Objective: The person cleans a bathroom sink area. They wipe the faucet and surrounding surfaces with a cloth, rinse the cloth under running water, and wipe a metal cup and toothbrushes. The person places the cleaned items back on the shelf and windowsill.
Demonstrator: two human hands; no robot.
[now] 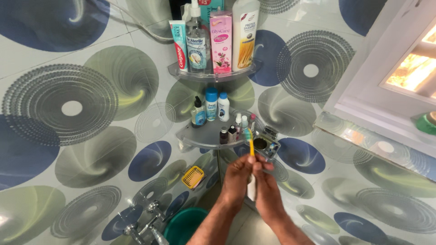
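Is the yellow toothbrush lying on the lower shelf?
No, both hands, left hand and right hand, hold the yellow toothbrush upright in front of the lower shelf.

Your two hands, left [236, 179] beside right [268, 190], hold a toothbrush [250, 144] upright before the lower corner shelf [200, 135], which sits below the upper shelf [181, 72], with a bucket [184, 225] beneath.

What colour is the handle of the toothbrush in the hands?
Yellow; the toothbrush shows best in the head view.
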